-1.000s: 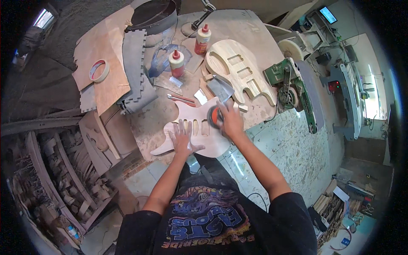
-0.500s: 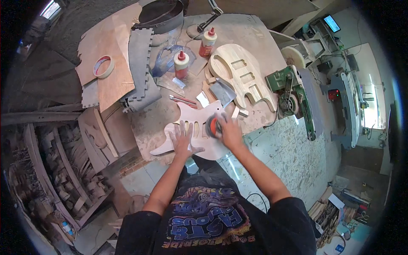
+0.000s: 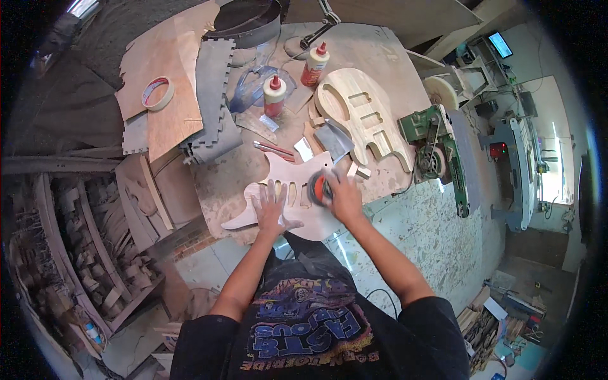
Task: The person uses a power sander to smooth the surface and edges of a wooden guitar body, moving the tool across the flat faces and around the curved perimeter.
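A pale, flat guitar-shaped pickguard panel [image 3: 292, 183] with slot cut-outs lies at the near edge of the workbench [image 3: 380, 69]. My left hand [image 3: 271, 209] presses flat on it, fingers spread. My right hand [image 3: 342, 197] grips a small round red-orange sanding disc tool [image 3: 316, 190] and holds it against the panel's right part.
A wooden guitar body [image 3: 364, 120] lies further back, with two glue bottles [image 3: 274, 95], a metal scraper [image 3: 334, 140], pencils, grey jigsaw-edged foam mats [image 3: 212, 95], a roll of tape [image 3: 158, 93] on plywood, and a green belt sander [image 3: 437, 149] at the right. Wood scraps fill shelves at the left.
The view has shifted slightly. My right hand with the sanding tool has moved a little over the panel; my left hand stays pressed on it.
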Demonstrator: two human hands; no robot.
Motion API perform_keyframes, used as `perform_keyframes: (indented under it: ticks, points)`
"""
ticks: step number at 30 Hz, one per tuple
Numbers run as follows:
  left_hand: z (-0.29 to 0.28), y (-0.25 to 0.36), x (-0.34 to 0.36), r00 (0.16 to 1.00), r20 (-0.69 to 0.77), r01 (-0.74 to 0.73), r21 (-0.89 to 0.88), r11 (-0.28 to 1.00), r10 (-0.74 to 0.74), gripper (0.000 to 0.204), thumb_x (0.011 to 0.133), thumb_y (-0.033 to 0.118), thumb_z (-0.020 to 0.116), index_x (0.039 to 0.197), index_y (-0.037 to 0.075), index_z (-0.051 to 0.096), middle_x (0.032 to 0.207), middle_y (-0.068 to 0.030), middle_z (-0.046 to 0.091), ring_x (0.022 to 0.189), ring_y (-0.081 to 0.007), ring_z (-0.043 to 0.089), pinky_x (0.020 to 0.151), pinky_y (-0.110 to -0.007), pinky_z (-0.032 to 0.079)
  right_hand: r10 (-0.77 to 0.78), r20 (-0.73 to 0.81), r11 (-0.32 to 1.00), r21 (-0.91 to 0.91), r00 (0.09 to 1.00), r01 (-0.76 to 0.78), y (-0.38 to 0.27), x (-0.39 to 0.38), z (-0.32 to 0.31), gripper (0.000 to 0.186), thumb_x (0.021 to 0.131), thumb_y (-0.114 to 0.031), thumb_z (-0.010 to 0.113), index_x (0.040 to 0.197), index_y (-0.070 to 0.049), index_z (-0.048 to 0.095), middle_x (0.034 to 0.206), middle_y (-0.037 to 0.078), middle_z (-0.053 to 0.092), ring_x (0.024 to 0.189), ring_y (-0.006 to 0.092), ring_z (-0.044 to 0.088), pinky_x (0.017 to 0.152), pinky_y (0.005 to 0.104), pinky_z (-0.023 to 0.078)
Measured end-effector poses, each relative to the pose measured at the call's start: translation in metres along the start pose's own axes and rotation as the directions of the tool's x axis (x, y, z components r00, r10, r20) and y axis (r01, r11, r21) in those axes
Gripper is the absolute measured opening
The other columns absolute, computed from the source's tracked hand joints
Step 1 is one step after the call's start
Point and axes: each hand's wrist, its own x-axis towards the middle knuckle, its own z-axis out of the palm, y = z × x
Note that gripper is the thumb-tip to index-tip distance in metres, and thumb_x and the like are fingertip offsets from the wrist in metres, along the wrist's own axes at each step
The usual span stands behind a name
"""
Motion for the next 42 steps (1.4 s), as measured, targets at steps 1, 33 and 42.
perform_keyframes:
  ticks: [1, 33, 42]
  points:
    - [-0.001, 0.000, 0.001, 1.000, 0.002, -0.001, 0.002, 1.000, 0.001, 0.139, 0.053, 0.069, 0.089, 0.166, 0.026, 0.022, 0.174, -0.0164, 0.007, 0.159, -0.0432, 0.006, 0.123, -0.067, 0.004, -0.007, 0.019, 1.000, 0.001, 1.000, 0.007, -0.004, -0.005, -0.005, 0.082, 0.068, -0.018, 0.089, 0.144, -0.022, 0.056, 0.136, 0.008, 0.055, 0.114, 0.0392, 0.058, 0.091, 0.0496, 0.056]
    - [0.052, 0.071, 0.022, 0.851, -0.052, -0.489, 0.282, 0.826, 0.522, 0.107, 0.081, 0.076, 0.061, 0.160, 0.008, 0.035, 0.168, -0.0101, 0.030, 0.157, -0.0362, 0.019, 0.127, -0.055, 0.013, 0.131, -0.105, 0.968, 0.230, 0.986, -0.104, 0.071, -0.002, -0.077, 0.078, 0.073, -0.014, 0.082, 0.145, -0.016, 0.055, 0.138, 0.016, 0.055, 0.122, 0.0419, 0.057, 0.104, 0.0485, 0.049]
    - [0.068, 0.077, 0.007, 0.843, -0.015, -0.497, 0.358, 0.791, 0.537, 0.110, 0.083, 0.078, 0.058, 0.161, 0.005, 0.031, 0.168, -0.0125, 0.030, 0.157, -0.0325, 0.021, 0.126, -0.053, 0.017, 0.239, -0.033, 0.939, 0.264, 0.970, -0.222, 0.068, -0.038, -0.085, 0.077, 0.070, -0.011, 0.083, 0.143, -0.010, 0.056, 0.136, 0.019, 0.056, 0.126, 0.0408, 0.055, 0.110, 0.0479, 0.044]
